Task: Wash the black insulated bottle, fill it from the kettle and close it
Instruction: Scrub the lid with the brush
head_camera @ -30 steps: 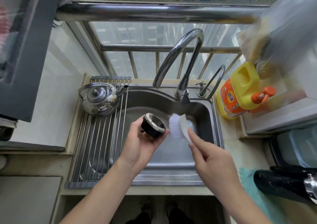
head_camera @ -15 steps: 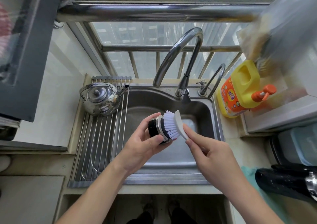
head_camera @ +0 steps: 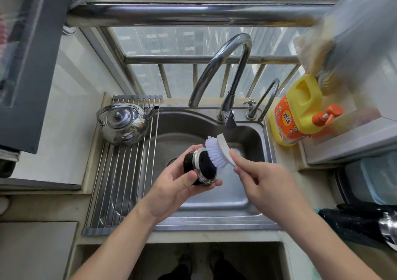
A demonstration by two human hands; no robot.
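Over the steel sink (head_camera: 264,142), my left hand (head_camera: 174,185) grips the bottle's black cap (head_camera: 198,166), which has a silver rim and faces right. My right hand (head_camera: 262,181) holds a white scrubbing brush (head_camera: 217,151); its bristles press on the cap's upper rim. The black insulated bottle (head_camera: 352,224) lies on its side on the counter at the right edge, its steel mouth pointing right. A shiny steel kettle (head_camera: 122,125) stands on the roll-up drying rack (head_camera: 116,183) left of the basin.
A tall curved tap (head_camera: 221,65) and a smaller tap (head_camera: 266,99) rise behind the basin. A yellow detergent bottle (head_camera: 298,112) with an orange pump stands at the right rear. A teal cloth lies under the bottle. A grey container (head_camera: 373,176) sits at the right.
The cap has been turned so its open side faces right. The brush moved from beside the cap onto it, then shifted up to its upper rim.
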